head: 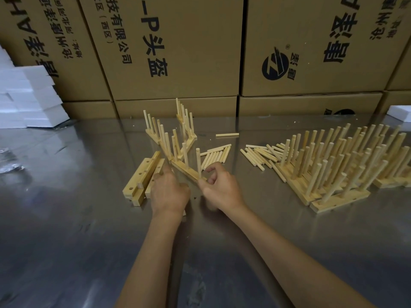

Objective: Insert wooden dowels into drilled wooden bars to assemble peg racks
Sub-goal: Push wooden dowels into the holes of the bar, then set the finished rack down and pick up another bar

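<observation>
A drilled wooden bar point(185, 169) lies slanted on the steel table point(89, 230), with dowels standing in it. My right hand point(219, 187) pinches the near end of this bar beside the nearest upright dowel point(198, 162). My left hand point(169, 192) curls over the bar's left side, one finger pointing up along it; what it grips is partly hidden. Two finished peg racks point(171, 134) lean against each other behind. Loose dowels point(214, 155) lie just right of the bar. Empty drilled bars point(142, 178) are stacked at the left.
Many finished peg racks point(347, 165) crowd the right side, with more loose dowels point(260, 155) beside them. A single dowel point(227, 134) lies farther back. Cardboard boxes point(178, 52) wall off the rear. White foam blocks point(31, 96) sit at the back left.
</observation>
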Tool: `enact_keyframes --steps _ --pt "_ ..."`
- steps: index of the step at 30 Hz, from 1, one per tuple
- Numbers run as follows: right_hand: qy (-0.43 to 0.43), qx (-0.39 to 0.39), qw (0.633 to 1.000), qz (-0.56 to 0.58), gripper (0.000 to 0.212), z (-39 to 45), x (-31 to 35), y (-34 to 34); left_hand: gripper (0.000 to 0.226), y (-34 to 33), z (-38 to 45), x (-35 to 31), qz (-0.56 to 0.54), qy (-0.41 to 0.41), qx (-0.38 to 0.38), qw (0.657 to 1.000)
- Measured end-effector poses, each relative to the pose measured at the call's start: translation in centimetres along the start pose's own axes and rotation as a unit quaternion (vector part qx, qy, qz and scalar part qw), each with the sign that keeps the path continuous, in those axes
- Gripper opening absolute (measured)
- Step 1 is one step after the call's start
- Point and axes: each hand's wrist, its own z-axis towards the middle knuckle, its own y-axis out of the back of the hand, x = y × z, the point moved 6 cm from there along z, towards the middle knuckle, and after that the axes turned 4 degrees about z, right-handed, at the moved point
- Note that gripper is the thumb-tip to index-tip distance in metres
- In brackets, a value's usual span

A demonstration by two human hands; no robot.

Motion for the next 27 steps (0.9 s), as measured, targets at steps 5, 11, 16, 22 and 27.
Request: enact_keyframes --steps 5,11,16,22,27 --pt "0.031 -0.021 0.995 -0.089 0.046 1.2 -0.3 1.6 0.047 2.1 -0.3 -0.2 -0.115 0.01 -0.099 0.988" --pt "0.017 0.033 0.971 -0.238 0.043 2.7 -0.8 1.1 0.011 1.3 -0.4 0.0 -0.419 0.121 -0.008 0.9" --pt "0.02 -0.053 0.962 -0.267 0.034 2.0 -0.3 2.4 0.03 -2.0 -1.8 -2.5 -0.543 0.124 0.239 0.796" --pt "0.034 -0.043 0.938 -0.342 0.035 0.1 -0.6 3.3 0.033 -3.1 -2.3 -3.1 -0.509 0.133 0.254 0.811" --pt "0.053 -0.063 0.951 -0.298 0.022 -1.7 -0.7 5.0 0.051 -4.0 -2.8 -3.0 -0.515 0.142 0.255 0.806"
